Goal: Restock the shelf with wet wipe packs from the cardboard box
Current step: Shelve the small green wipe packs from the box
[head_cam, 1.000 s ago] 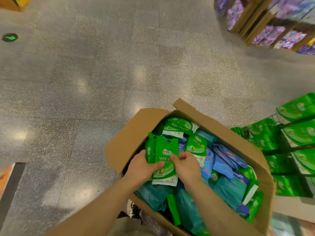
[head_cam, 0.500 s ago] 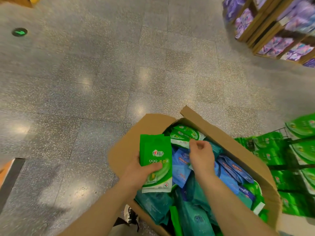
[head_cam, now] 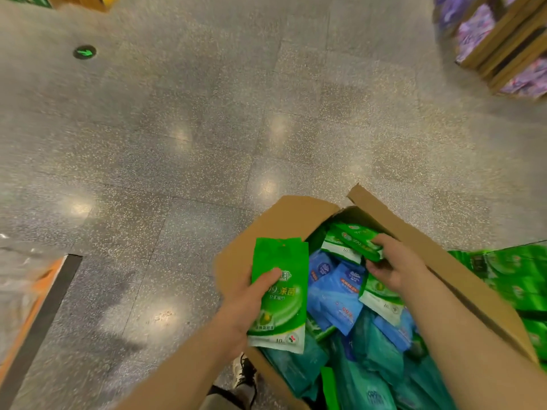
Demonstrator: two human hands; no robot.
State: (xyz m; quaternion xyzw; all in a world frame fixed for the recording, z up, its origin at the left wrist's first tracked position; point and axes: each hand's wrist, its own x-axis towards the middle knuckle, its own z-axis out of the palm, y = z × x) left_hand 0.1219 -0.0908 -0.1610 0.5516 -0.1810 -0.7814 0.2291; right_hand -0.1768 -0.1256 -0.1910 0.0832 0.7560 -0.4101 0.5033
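An open cardboard box (head_cam: 284, 220) sits on the floor at lower right, filled with green, blue and teal wet wipe packs. My left hand (head_cam: 248, 303) grips a small stack of green packs (head_cam: 281, 294) upright over the box's left side, thumb across the front. My right hand (head_cam: 396, 264) reaches to the box's far end and pinches another green pack (head_cam: 355, 241) lying there. Blue packs (head_cam: 334, 288) lie between my two hands. The shelf (head_cam: 518, 279) with green packs stands at the right edge, blurred.
Speckled grey floor fills most of the view, with a green arrow marker (head_cam: 85, 52) at upper left. Wooden shelves with purple packs (head_cam: 500, 42) stand at upper right. An orange-edged fixture (head_cam: 32, 303) is at lower left. My shoe (head_cam: 244, 374) shows beside the box.
My right hand has let go of the stack and reached farther into the box to a green pack at its far end. My left hand keeps holding the stack, slightly raised.
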